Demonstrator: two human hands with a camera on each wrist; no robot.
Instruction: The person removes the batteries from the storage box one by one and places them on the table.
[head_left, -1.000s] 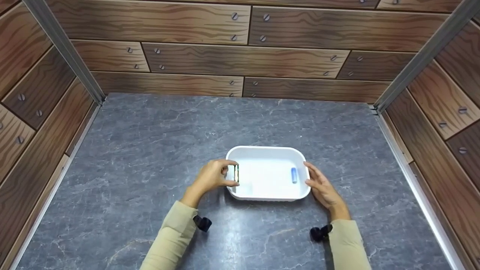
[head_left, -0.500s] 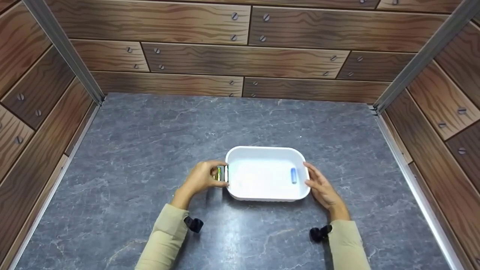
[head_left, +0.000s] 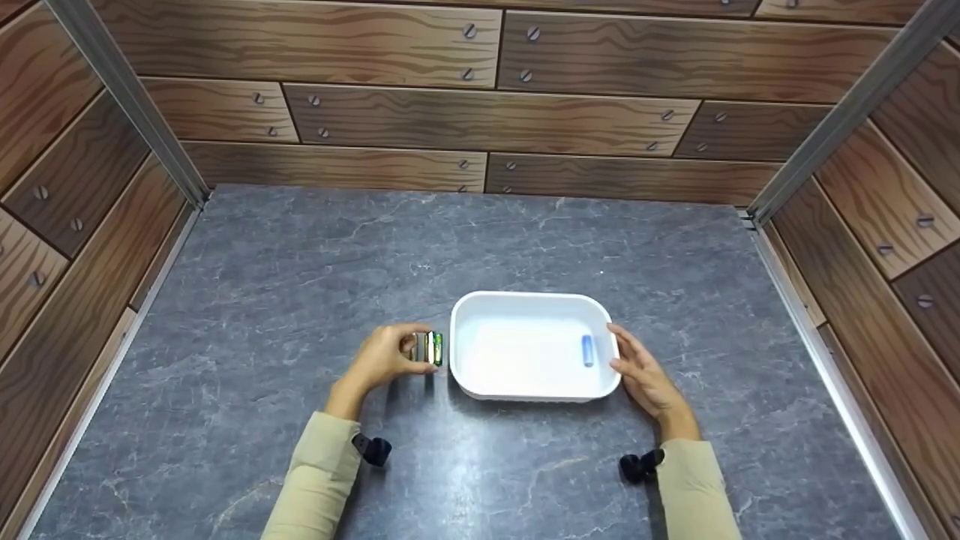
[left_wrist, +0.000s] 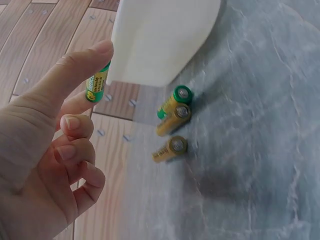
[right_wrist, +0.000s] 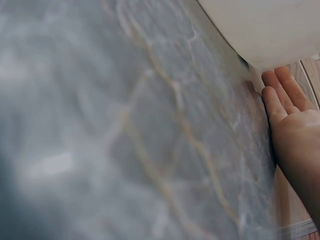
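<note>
A white tray (head_left: 525, 307) stands mid-table with a blue battery (head_left: 587, 350) lying inside near its right wall. My left hand (head_left: 405, 351) is just left of the tray and pinches a green battery (left_wrist: 98, 82) between thumb and forefinger. Below it, three green-and-gold batteries (left_wrist: 172, 120) lie side by side on the table beside the tray (left_wrist: 160, 35). My right hand (head_left: 628, 356) rests with straight fingers (right_wrist: 282, 92) against the tray's right side (right_wrist: 265, 30) and holds nothing.
The grey marbled tabletop (head_left: 300, 262) is boxed in by wood-patterned walls (head_left: 480, 112) at the back and on both sides, with metal rails in the corners.
My left hand moved left with the battery, from over the tray's left rim to the table beside it. The right hand and the tray stayed put.
</note>
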